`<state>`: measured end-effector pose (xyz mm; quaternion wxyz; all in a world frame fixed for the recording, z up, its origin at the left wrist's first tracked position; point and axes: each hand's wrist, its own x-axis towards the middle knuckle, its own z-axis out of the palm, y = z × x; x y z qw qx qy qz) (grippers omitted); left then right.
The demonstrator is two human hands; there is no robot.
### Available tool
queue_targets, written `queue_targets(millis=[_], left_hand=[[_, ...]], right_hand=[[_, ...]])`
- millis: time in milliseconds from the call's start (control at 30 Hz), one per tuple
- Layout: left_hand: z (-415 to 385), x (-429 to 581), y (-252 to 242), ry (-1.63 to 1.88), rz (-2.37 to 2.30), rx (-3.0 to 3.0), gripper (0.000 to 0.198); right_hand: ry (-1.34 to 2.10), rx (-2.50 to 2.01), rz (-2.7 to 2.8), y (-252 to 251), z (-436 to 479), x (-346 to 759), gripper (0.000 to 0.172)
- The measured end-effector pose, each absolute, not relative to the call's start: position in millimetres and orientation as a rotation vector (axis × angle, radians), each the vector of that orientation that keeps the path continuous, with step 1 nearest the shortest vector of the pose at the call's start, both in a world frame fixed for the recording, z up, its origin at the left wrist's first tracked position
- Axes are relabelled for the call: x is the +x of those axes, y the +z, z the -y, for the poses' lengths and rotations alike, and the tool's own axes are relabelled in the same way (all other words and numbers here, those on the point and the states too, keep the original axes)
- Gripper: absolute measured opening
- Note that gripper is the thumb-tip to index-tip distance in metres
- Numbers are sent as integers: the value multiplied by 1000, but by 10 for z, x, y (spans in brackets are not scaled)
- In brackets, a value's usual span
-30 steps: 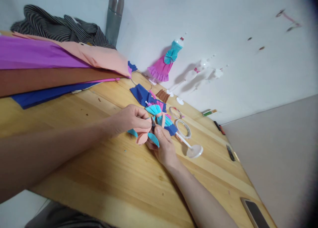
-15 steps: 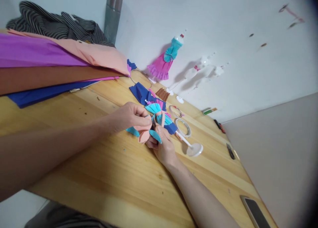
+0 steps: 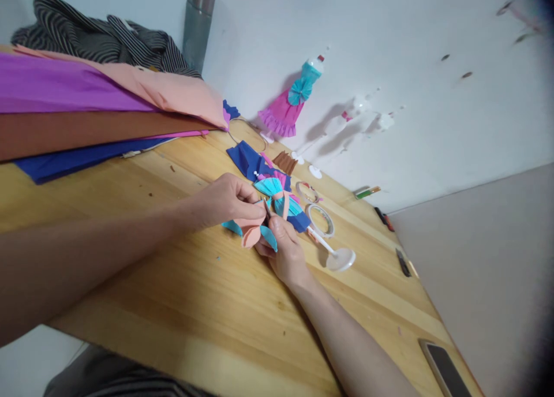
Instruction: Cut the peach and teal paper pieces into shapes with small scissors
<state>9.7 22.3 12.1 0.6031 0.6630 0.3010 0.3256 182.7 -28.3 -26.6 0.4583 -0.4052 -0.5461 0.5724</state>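
My left hand (image 3: 236, 201) is closed, pinching a layered piece of peach and teal paper (image 3: 251, 235) between thumb and fingers. Its petal-shaped ends hang below the fingertips. My right hand (image 3: 283, 244) is closed around what looks like small scissors; dark, narrow blades (image 3: 267, 209) point up at the paper by the left thumb, and the handles are hidden. Just behind both hands lies a doll-like stand in a pleated teal paper bow (image 3: 270, 186) with a peach strip (image 3: 285, 203), its white round base (image 3: 341, 259) toward the right.
Folded coloured paper sheets (image 3: 108, 126) lie at left, near striped cloth (image 3: 99, 39) and a grey bottle (image 3: 198, 33). Blue paper (image 3: 244, 157), brown folded paper (image 3: 284, 163) and a tape roll (image 3: 320, 220) sit beyond my hands. A dressed figure (image 3: 288, 105) stands by the wall; a phone (image 3: 444, 368) lies right.
The blades between my hands have shifted slightly against the paper, and the teal end by my right thumb has tilted downward. Both hands keep their hold; the view has moved a little.
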Motion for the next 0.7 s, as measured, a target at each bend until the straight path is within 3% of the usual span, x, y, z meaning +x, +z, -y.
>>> queue_targets(millis=[700], left_hand=[[-193,107,127,729,-713,1454,29]], right_hand=[[1414,-1054,1391,-306,282,1868,45]])
